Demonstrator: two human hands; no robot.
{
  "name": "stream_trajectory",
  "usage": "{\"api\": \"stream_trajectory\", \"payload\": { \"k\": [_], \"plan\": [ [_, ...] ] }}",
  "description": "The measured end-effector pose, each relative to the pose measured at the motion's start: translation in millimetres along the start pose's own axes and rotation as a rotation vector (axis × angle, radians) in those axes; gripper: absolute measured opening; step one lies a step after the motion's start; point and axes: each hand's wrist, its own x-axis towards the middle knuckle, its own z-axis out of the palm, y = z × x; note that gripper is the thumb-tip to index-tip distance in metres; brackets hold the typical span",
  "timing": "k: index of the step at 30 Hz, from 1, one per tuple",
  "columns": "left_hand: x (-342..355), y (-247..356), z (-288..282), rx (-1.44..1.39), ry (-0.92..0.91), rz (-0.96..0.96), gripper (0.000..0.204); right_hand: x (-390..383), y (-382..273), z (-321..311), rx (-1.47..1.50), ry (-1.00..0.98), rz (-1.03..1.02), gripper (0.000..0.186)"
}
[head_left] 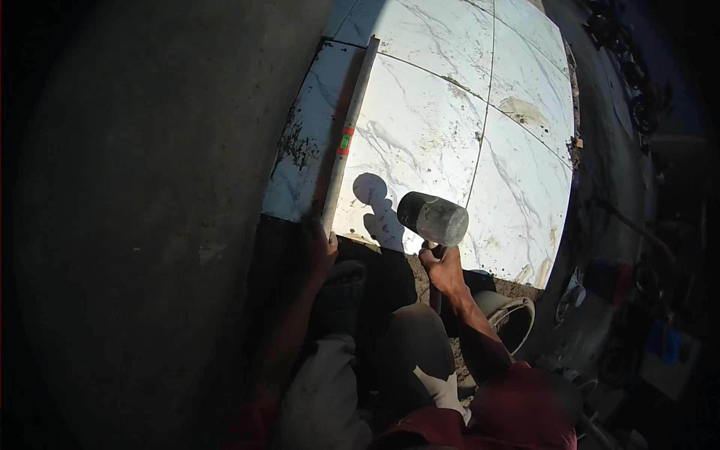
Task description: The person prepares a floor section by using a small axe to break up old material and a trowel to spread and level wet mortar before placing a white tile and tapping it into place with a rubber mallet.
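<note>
My left hand is closed on the lower end of a long pale spirit level with a green vial, which lies along white veined tiles near a left-hand seam. My right hand grips the handle of a rubber mallet, its black-and-grey head held over the tiles, casting a shadow beside it. Dark smears and crumbs mark the tile surfaces.
A pale bucket stands by my right forearm on rough mortar, near my bent knees. A grey concrete floor spans the left. At the shadowed right are a long-handled tool and dark wheeled objects.
</note>
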Motion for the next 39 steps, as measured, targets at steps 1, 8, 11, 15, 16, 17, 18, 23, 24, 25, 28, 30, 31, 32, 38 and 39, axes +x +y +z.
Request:
{"api": "stream_trajectory", "payload": {
  "k": [1, 8, 11, 15, 16, 17, 18, 23, 24, 25, 28, 30, 31, 32, 38, 39],
  "plan": [
    [1, 1, 4, -0.029, 0.061, 0.041, 0.060, -2, 19, -5, -0.007, -0.085, 0.083, 0.013],
    [49, -5, 32, 0.138, 0.076, 0.023, 0.050, -27, 33, -13, 0.100, -0.020, -0.045, 0.027],
    [82, -5, 25, 0.166, -0.092, -0.088, 0.047, -20, 14, -9, -0.004, -0.056, -0.065, 0.028],
    [91, -35, 1, 0.051, -0.066, -0.047, 0.050, -8, -36, -5, 0.021, -0.160, -0.223, 0.027],
    [93, -35, 2, 0.013, -0.092, -0.054, 0.052, -4, -44, -11, 0.054, -0.217, -0.251, 0.029],
    [93, -37, 2, 0.009, -0.092, -0.055, 0.052, 1, -55, -5, 0.182, -0.159, -0.384, 0.025],
    [92, -39, -6, 0.031, -0.143, -0.077, 0.057, 4, -66, -2, 0.186, -0.164, -0.385, 0.025],
    [61, -19, -27, 0.276, 0.133, 0.142, 0.060, 27, -76, 28, 0.024, -0.102, -0.526, 0.031],
    [47, -14, -24, 0.168, 0.085, 0.206, 0.055, 29, -74, 34, 0.030, -0.156, -0.275, 0.032],
    [36, -6, -17, 0.050, 0.032, 0.279, 0.051, 35, -65, 39, 0.004, -0.154, -0.275, 0.031],
    [-2, 1, -4, 0.334, 0.014, 0.316, 0.040, 53, -29, 64, -0.114, -0.201, -0.237, 0.030],
    [-15, -11, 15, 0.334, 0.039, 0.255, 0.039, 53, -21, 68, -0.095, -0.216, -0.309, 0.029],
    [-17, -14, 22, 0.324, 0.057, 0.209, 0.039, 52, -18, 70, -0.076, -0.216, -0.372, 0.029],
    [-20, -12, 20, 0.327, 0.043, 0.201, 0.039, 45, -26, 70, -0.071, -0.225, -0.359, 0.029],
    [-19, -16, 20, 0.302, -0.001, 0.214, 0.040, 37, -41, 67, -0.039, -0.190, -0.473, 0.045],
    [-19, -17, 22, 0.302, 0.005, 0.221, 0.040, 44, -29, 72, -0.068, -0.149, -0.555, 0.048]
  ]
}}
